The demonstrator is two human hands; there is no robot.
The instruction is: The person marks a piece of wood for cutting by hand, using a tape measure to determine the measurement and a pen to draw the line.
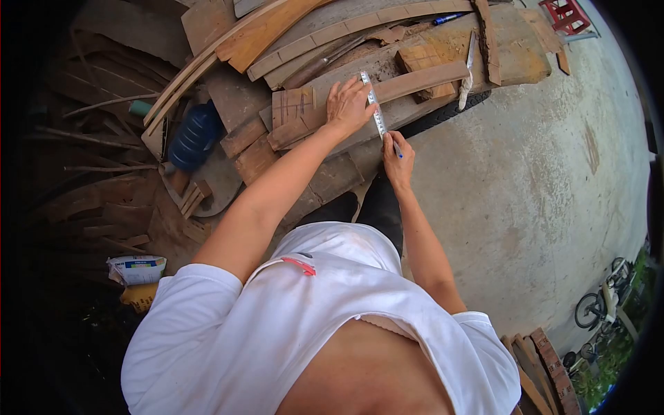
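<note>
My left hand [349, 104] presses flat on a metal ruler [372, 104] laid across a long wooden plank [387, 90] on a low work surface. My right hand [399, 160] sits just below it and grips a blue pen [398, 150] whose tip meets the ruler's near end. Pencil lines mark a square wood piece [292, 107] to the left of my left hand.
Curved wooden slats [277, 28] and offcuts pile at the back. A blue jug [195, 135] lies at the left, a saw [468, 72] on the boards at the right, a red stool [566, 14] far right. Bare concrete floor [526, 187] spreads to the right; bicycles [602, 297] stand at its edge.
</note>
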